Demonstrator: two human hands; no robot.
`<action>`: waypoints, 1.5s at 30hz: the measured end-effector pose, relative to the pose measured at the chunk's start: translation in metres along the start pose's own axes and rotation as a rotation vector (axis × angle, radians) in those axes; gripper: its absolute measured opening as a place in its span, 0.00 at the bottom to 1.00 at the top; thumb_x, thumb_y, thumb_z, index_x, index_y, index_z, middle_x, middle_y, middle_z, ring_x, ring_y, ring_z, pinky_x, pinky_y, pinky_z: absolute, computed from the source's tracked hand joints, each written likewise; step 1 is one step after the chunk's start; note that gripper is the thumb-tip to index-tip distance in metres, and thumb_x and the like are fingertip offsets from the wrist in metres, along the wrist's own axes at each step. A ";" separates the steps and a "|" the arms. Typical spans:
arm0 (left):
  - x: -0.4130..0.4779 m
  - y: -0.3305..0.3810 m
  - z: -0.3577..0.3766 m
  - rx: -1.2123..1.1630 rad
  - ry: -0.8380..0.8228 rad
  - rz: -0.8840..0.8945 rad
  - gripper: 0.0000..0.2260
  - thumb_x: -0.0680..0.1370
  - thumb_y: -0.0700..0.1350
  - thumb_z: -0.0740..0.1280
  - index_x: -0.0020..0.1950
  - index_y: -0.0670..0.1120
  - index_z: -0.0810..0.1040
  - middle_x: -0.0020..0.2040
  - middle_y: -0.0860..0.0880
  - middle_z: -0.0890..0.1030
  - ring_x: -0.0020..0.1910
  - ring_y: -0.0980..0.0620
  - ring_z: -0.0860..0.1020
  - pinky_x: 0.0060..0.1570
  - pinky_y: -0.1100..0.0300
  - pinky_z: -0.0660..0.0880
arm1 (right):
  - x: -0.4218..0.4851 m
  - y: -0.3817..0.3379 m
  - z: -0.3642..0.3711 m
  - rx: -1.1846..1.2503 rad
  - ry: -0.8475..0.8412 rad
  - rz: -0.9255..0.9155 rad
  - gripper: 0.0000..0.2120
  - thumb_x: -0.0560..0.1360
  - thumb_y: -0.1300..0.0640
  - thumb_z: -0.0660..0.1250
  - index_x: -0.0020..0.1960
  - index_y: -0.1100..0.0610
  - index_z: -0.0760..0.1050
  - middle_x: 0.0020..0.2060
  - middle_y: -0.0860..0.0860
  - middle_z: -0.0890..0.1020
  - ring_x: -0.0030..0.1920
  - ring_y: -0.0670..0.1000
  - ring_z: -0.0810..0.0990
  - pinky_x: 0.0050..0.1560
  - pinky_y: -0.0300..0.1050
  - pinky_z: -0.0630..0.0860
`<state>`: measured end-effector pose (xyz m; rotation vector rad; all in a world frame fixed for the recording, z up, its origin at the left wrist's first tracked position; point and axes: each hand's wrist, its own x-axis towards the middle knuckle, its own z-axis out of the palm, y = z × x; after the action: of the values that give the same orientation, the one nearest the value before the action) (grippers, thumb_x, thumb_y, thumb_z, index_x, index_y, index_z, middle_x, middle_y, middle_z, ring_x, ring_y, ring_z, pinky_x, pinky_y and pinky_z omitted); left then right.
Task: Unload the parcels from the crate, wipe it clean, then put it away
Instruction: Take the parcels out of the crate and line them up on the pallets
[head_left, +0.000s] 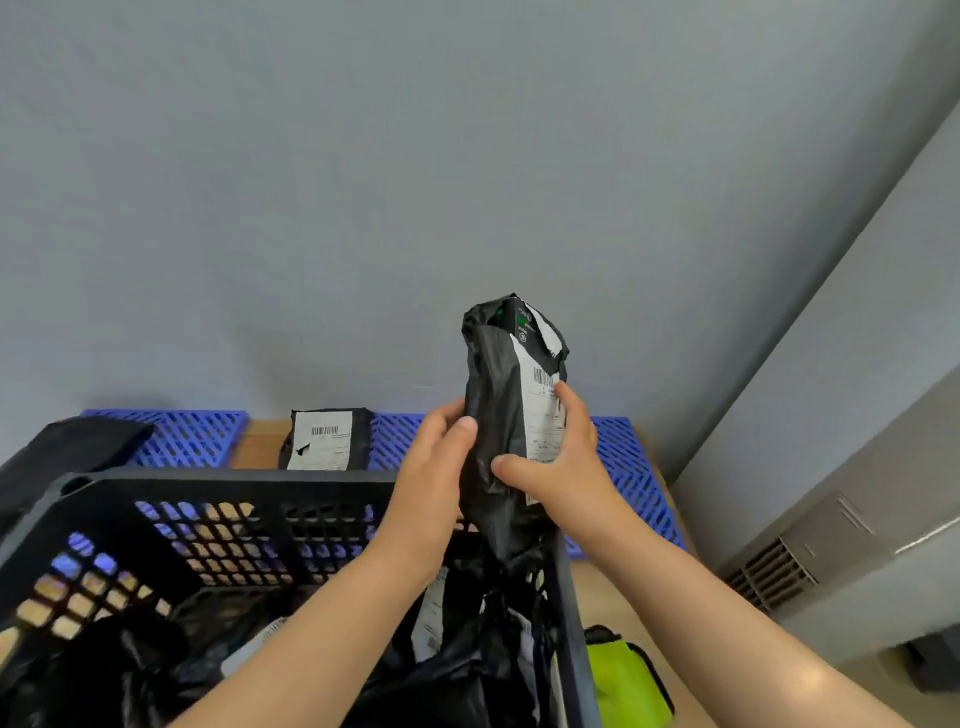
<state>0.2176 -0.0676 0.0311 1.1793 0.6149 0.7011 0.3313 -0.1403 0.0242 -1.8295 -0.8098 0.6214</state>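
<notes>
Two hands are seen in the head view, both clamped on one black poly mailer (498, 395) with a white shipping label. The mailer is held upright, with its lower end trailing over the corner of the black plastic crate (234, 483) directly beneath the grip. The left hand (441, 452) is wrapped round the mailer's left edge with the thumb laid across the front. The right hand (561, 457) is curled round the labelled side, with its thumb pressed on the front and its fingers hidden behind.

The unloading step is judged to be in hand and far from done. More black parcels (457, 670) are heaped in the crate below the wrists, so wiping cannot yet be begun.

Beyond the grip and to its left, a labelled parcel (324, 439) is already set on a blue slatted pallet (192, 436). The next move is judged to call for the mailer to be carried forward over the crate's far rim and laid down there. A lime-green bag (623, 675) lies below the right forearm, outside the crate.
</notes>
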 end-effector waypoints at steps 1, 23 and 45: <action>0.004 -0.002 0.008 0.008 0.018 0.004 0.10 0.81 0.45 0.58 0.59 0.50 0.75 0.49 0.53 0.84 0.48 0.56 0.82 0.43 0.63 0.78 | 0.005 0.003 -0.007 0.046 -0.012 0.007 0.53 0.57 0.45 0.73 0.74 0.41 0.48 0.68 0.43 0.58 0.68 0.47 0.62 0.66 0.50 0.69; 0.064 0.006 -0.139 1.418 0.384 -0.006 0.16 0.78 0.51 0.62 0.65 0.49 0.74 0.60 0.51 0.78 0.62 0.48 0.71 0.59 0.51 0.69 | 0.147 0.004 0.061 0.317 -0.161 0.379 0.51 0.50 0.39 0.72 0.70 0.41 0.57 0.66 0.51 0.67 0.60 0.56 0.73 0.59 0.57 0.74; 0.083 -0.031 -0.194 1.701 0.240 0.106 0.33 0.71 0.53 0.37 0.63 0.53 0.77 0.59 0.54 0.79 0.61 0.54 0.73 0.61 0.56 0.64 | 0.207 0.080 0.204 -0.912 -0.457 0.406 0.47 0.68 0.36 0.68 0.75 0.57 0.51 0.74 0.61 0.51 0.69 0.62 0.62 0.65 0.52 0.65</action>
<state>0.1311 0.1065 -0.0562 2.7001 1.4578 0.2751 0.3369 0.1149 -0.1368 -2.7778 -1.1466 1.0685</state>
